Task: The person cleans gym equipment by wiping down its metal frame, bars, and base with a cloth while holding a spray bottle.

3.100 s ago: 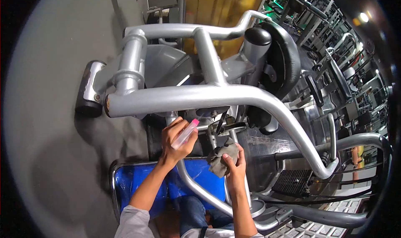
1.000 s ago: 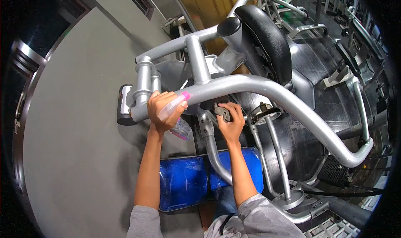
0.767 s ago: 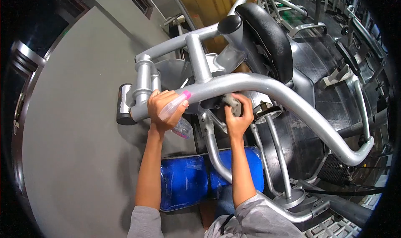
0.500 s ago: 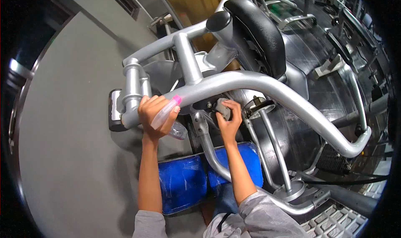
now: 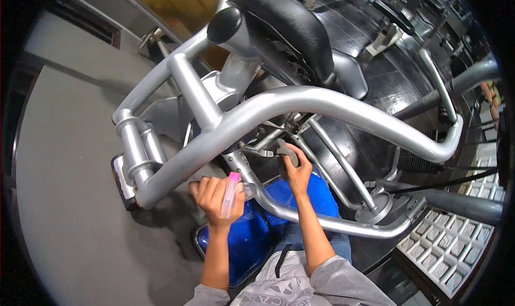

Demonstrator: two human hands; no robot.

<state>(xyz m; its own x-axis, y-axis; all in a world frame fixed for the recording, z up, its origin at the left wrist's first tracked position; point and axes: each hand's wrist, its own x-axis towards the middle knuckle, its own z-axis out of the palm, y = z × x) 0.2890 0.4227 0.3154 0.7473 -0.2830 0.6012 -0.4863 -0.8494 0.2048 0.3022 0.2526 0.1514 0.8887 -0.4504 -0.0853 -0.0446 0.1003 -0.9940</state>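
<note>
My left hand is wrapped around a small clear spray bottle with a pink nozzle tip; the fingers hide part of it. It is just below the silver tubular frame of an exercise machine. In my right hand a dark grey piece of cloth or sponge is pinched between thumb and fingers. That hand is beneath the curved tube, beside a small metal linkage. Below both hands are the blue seat pads.
A black padded backrest rises beyond the curved bar. Round-based metal rods stand to the right. White lattice tiles lie at the lower right, and a plain grey surface fills the left. Other gym equipment stands further back.
The view has shifted. My left hand has come off the silver tube and moved down and right with the spray bottle. My right hand has shifted slightly lower with the grey piece.
</note>
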